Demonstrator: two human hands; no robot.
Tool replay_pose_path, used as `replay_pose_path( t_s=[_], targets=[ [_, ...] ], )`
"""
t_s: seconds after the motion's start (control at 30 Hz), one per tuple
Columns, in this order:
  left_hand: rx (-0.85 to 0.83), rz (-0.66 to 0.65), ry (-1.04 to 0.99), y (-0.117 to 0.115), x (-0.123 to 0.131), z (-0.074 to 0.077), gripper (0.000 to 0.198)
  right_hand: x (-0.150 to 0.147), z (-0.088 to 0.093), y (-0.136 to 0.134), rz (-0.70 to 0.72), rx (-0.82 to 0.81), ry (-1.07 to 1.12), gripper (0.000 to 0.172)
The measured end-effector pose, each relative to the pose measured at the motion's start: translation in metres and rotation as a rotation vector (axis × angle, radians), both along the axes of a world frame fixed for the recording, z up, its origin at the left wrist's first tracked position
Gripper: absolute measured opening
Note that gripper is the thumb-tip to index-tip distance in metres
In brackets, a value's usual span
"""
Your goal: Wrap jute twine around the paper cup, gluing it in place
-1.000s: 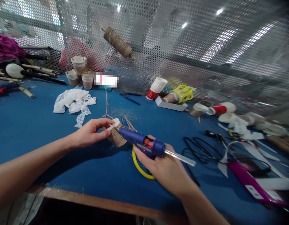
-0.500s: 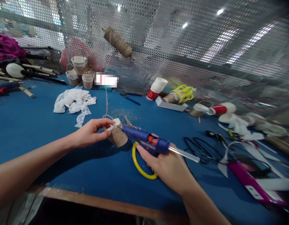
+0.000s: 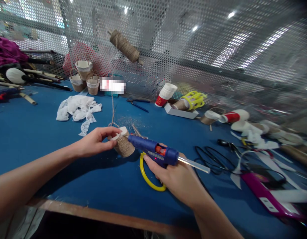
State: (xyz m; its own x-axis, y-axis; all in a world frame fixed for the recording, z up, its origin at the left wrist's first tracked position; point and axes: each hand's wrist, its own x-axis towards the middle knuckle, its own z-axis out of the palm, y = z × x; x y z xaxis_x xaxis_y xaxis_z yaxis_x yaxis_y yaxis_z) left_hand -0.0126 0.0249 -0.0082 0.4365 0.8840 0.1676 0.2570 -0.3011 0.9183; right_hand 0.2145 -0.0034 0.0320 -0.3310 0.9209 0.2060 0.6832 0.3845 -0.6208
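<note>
My left hand is closed on the white rim of a small paper cup wrapped in brown twine, which is tilted above the table. A strand of twine runs from the cup toward the back. In my right hand is a blue glue gun, with a clear glue stick poking out of its rear. The gun's nozzle points left and meets the cup near its rim. Beneath the gun lie scissors with a yellow handle, partly hidden by it and my right hand.
White lace lies left of centre. Finished twine baskets stand behind it, near blue pliers. Stacked paper cups and a white box lid sit farther right. Black cable and a purple power strip occupy the right side.
The view has shifted very slightly. Both hands, the cup and the glue gun keep nearly the same places, with the nozzle still at the cup.
</note>
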Motion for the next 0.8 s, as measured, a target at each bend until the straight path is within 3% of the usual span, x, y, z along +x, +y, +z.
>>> replay_pose_path(
  t_s=[0.33, 0.6, 0.8],
  targets=[
    [0.011, -0.020, 0.014, 0.000, -0.001, -0.002, 0.031, 0.009, 0.007, 0.007, 0.129, 0.223, -0.229, 0.021],
    [-0.007, -0.024, 0.006, 0.002, -0.001, -0.002, 0.035, 0.009, -0.003, 0.008, 0.078, 0.186, -0.188, 0.024],
    [-0.012, -0.031, -0.001, 0.001, -0.003, -0.005, 0.035, 0.008, -0.001, 0.003, 0.027, 0.143, -0.166, 0.024]
  ],
)
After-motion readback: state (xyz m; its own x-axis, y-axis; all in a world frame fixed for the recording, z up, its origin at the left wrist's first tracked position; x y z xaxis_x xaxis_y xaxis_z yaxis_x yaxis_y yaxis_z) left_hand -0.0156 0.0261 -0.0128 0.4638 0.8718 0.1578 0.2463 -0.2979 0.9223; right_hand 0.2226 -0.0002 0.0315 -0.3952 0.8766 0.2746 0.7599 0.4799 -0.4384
